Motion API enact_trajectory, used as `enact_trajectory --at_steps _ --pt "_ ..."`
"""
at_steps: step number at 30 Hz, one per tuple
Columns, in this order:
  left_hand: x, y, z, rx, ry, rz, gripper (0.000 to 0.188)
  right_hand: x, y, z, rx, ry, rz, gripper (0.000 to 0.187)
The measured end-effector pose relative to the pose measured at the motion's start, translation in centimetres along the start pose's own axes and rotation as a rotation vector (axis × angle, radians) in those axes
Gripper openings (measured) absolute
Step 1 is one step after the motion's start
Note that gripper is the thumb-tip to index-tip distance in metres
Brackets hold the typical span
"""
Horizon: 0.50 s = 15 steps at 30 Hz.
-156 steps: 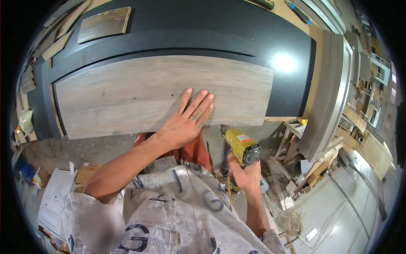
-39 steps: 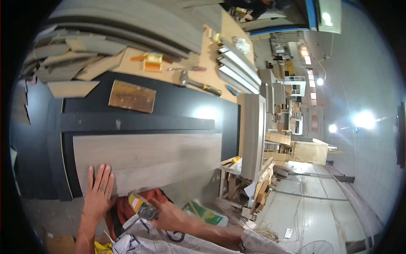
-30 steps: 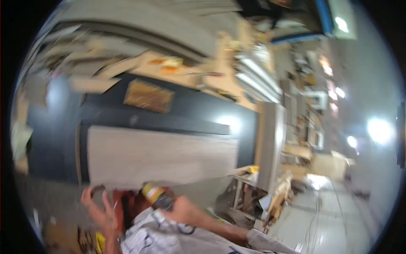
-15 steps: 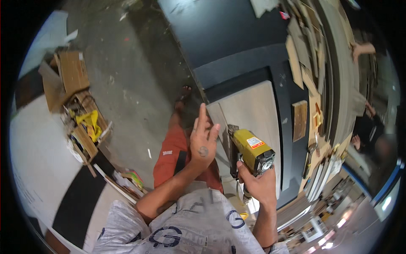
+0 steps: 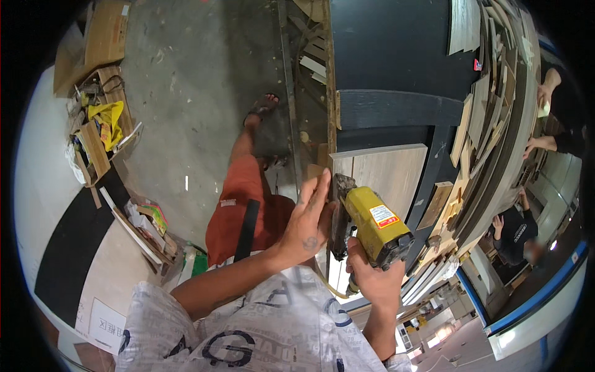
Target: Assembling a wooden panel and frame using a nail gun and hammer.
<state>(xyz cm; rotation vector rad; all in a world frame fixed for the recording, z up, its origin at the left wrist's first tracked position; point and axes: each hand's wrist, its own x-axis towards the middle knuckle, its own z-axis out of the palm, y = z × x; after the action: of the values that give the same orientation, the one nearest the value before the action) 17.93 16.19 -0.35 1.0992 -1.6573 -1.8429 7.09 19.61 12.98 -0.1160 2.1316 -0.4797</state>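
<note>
My right hand point(image 5: 376, 279) is wrapped round the handle of a yellow air nail gun point(image 5: 377, 224), whose black nose and magazine point away from me. A hose runs from the base of its handle. Its nose sits at the near left corner of a light wood-grain panel point(image 5: 387, 170), though I cannot tell whether it touches. My left hand point(image 5: 305, 226) is open, its fingers stretched out and close together beside the panel's left edge, just left of the nail gun. The panel lies on a black-topped workbench point(image 5: 396, 56).
A small wood block point(image 5: 436, 204) lies right of the panel. Stacked wood strips point(image 5: 489, 118) line the bench's right side. Across them, other people's hands point(image 5: 498, 226) show. At far left are a cardboard box point(image 5: 105, 34) and a crate with a yellow bag point(image 5: 106, 121).
My left hand has moved right, nearer the nail gun and the panel's edge. The nail gun stays in my right hand. The whole view has turned and shifted.
</note>
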Motion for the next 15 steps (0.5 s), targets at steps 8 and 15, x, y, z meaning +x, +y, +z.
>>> enact_trajectory --at_steps 8,15 --pt "-0.44 -0.44 0.41 0.018 0.037 0.035 0.072 0.08 1.35 0.55 -0.166 0.057 -0.224 0.015" --pt "-0.54 -0.73 0.21 0.019 0.04 0.012 0.061 0.23 0.77 0.74 -0.158 0.049 -0.258 0.016"
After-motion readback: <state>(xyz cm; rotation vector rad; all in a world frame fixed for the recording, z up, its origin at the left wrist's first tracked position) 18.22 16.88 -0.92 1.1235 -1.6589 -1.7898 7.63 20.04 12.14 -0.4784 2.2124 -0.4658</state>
